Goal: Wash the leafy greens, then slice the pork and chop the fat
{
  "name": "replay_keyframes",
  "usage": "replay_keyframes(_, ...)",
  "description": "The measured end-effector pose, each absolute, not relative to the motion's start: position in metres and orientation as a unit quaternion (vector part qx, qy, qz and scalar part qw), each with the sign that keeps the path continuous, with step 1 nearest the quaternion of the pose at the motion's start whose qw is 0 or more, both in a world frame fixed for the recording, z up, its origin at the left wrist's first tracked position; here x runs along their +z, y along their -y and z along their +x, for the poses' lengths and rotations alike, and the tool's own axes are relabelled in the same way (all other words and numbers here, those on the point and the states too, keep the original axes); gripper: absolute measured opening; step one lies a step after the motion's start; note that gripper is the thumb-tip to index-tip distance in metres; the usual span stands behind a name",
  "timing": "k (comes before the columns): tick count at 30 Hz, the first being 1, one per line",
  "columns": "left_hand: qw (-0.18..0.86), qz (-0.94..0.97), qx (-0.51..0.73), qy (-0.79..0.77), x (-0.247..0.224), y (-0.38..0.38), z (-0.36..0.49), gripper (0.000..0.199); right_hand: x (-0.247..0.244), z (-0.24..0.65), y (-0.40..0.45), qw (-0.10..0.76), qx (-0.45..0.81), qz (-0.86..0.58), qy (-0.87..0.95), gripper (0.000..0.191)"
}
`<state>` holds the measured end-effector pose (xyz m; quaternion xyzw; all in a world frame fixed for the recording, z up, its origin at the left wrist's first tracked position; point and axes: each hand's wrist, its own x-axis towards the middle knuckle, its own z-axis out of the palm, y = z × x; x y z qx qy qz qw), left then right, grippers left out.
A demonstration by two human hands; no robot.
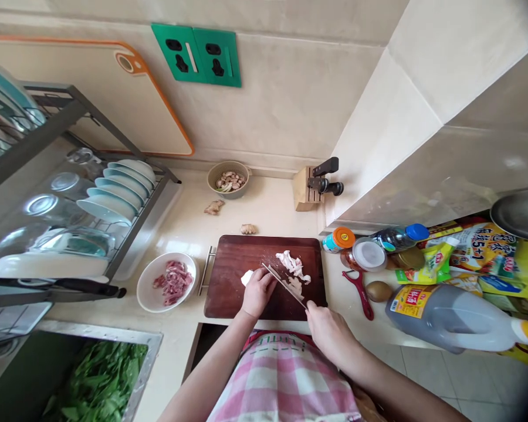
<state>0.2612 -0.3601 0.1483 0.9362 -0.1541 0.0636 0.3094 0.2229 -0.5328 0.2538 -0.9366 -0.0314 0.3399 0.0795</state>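
Observation:
A dark wooden cutting board [233, 258] lies on the counter in front of me. My right hand [328, 328] is closed round the handle of a knife [286, 285], whose blade slants across the board. Beside the blade, my left hand [259, 291] presses down with bent fingers on a pale white piece of food [247, 278], which sticks out at its left. Cut pale strips [293, 265] lie to the right of the blade, some close against it. What is under my left fingertips is hidden.
A bowl of sliced meat [143, 288] sits left of the board. Behind it are ginger [249, 229], a basket of garlic [247, 186] and a knife block [300, 190]. Jars, a red peeler [361, 293] and a large bottle [457, 316] stand or lie right. Greens [105, 375] fill the sink.

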Motion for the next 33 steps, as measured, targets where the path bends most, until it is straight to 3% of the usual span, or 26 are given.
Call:
replay_keyframes(8,0.328,0.932,0.045,0.149,0.149,0.360,0.263,0.017,0.225,0.254,0.503,0.103,0.308,-0.945,0.046,0.030)
replay_keyframes(17,0.327,0.930,0.047,0.164,0.150,0.357,0.261,0.017,0.229,0.274,0.502,0.132,0.290,-0.947,0.024,0.033)
replay_keyframes(26,0.335,0.925,0.054,0.170,0.147,0.355,0.262,0.017,0.250,0.211,0.534,0.081,0.325,-0.942,0.039,0.027)
replay_keyframes(33,0.325,0.933,0.046,0.146,0.147,0.356,0.267,0.016,0.228,0.262,0.495,0.090,0.298,-0.949,0.042,0.030)
